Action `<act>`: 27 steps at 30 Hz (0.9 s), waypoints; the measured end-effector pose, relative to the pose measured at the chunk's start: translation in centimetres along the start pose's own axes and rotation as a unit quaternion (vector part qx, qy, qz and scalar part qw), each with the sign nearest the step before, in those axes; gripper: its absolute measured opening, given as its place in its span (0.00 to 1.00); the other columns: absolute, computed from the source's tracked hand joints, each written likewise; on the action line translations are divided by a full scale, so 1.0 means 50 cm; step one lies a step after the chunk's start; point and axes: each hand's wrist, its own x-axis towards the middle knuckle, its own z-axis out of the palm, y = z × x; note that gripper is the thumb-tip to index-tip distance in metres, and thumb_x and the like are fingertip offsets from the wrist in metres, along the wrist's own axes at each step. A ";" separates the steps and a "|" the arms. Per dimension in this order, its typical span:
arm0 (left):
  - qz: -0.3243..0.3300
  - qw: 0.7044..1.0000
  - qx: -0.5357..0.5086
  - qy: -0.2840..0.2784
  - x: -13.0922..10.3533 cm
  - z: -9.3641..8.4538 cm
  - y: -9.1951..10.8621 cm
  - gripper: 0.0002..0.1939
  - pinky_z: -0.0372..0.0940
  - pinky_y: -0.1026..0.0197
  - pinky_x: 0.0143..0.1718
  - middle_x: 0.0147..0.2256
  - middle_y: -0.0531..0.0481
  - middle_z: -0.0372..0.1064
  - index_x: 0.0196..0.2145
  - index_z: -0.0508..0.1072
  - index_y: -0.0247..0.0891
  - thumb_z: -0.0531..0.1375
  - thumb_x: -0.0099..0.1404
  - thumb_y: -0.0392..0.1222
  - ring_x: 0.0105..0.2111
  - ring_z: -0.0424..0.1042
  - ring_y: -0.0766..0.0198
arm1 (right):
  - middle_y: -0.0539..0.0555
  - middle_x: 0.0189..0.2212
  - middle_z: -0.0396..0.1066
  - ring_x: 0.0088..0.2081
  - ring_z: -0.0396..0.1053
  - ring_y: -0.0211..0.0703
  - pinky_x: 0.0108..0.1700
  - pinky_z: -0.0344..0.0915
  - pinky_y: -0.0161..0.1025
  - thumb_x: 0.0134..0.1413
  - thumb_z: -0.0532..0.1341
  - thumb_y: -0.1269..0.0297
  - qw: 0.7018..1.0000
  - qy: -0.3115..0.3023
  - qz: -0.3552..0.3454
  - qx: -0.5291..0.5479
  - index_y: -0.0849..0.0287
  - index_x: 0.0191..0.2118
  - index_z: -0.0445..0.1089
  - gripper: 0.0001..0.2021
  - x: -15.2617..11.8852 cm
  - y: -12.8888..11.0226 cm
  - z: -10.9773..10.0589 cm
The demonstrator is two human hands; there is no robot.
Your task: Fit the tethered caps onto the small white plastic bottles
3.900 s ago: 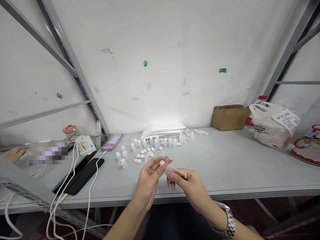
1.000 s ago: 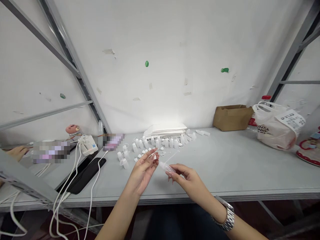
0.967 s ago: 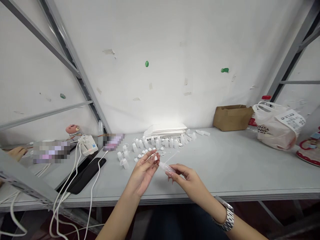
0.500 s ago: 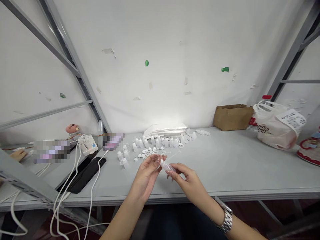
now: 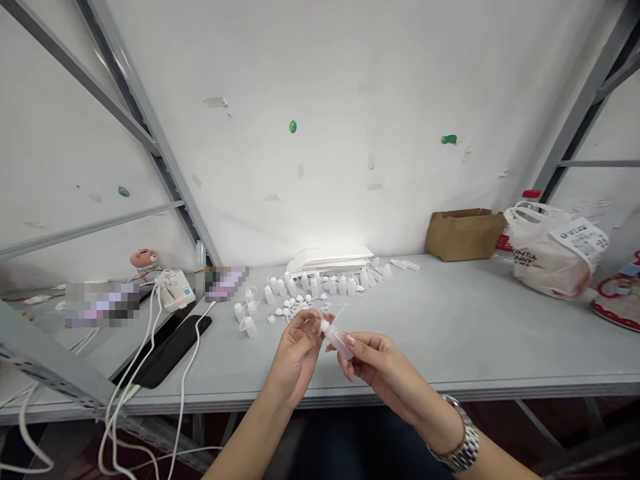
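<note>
A small translucent bottle [image 5: 339, 341] is held tilted between both hands above the front of the grey table. Fingertips of my left hand [image 5: 299, 347] pinch its white cap end. My right hand [image 5: 373, 357] has thumb and fingers round the bottle's lower body. A thin white strap or tip sticks out behind the cap. Beyond my hands, several small bottles [image 5: 283, 287] stand in a loose group. White caps and straps [image 5: 300, 305] lie in a pile just behind my left hand.
White sheets [image 5: 330, 259] are stacked against the wall. On the right are a cardboard box [image 5: 465, 235], a plastic bag [image 5: 550, 257] and a red-capped bottle. A power strip [image 5: 176, 291], cables, phones and a black pouch [image 5: 175, 352] lie left, beside a metal post.
My right hand has turned and shifted its grip on the bottle, showing more of the bottle's body. At the far left, another person's hand has mostly moved out of view.
</note>
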 end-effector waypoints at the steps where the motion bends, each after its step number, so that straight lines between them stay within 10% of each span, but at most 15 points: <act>1: 0.001 1.000 0.004 0.001 -0.001 0.000 0.000 0.08 0.58 0.64 0.30 0.29 0.52 0.69 0.27 0.72 0.39 0.67 0.49 0.41 0.28 0.66 0.67 | 0.49 0.20 0.62 0.23 0.58 0.34 0.30 0.59 0.34 0.51 0.59 0.53 0.999 -0.018 0.016 0.041 0.63 0.26 0.70 0.16 0.000 -0.003 0.000; 9: 0.063 0.995 0.036 0.064 0.002 0.000 -0.019 0.06 0.58 0.61 0.45 0.29 0.53 0.70 0.26 0.73 0.39 0.67 0.49 0.39 0.41 0.69 0.62 | 0.50 0.24 0.68 0.28 0.65 0.38 0.35 0.63 0.37 0.50 0.60 0.53 0.984 0.113 -0.076 -0.114 0.61 0.32 0.72 0.14 0.010 0.015 -0.001; 19: 0.040 0.995 0.021 0.091 -0.010 0.008 -0.017 0.08 0.59 0.58 0.46 0.33 0.51 0.73 0.28 0.76 0.40 0.67 0.48 0.43 0.41 0.69 0.60 | 0.56 0.36 0.70 0.38 0.66 0.46 0.40 0.64 0.44 0.57 0.55 0.71 0.819 0.155 -0.373 -0.408 0.55 0.48 0.66 0.13 -0.006 0.054 -0.009; 27: 0.052 0.997 0.004 0.064 -0.008 0.003 -0.041 0.06 0.59 0.61 0.44 0.31 0.52 0.73 0.26 0.77 0.40 0.67 0.49 0.42 0.37 0.69 0.64 | 0.48 0.21 0.64 0.25 0.61 0.36 0.32 0.62 0.36 0.51 0.61 0.57 0.982 0.131 -0.089 -0.108 0.60 0.34 0.70 0.11 -0.003 0.008 0.003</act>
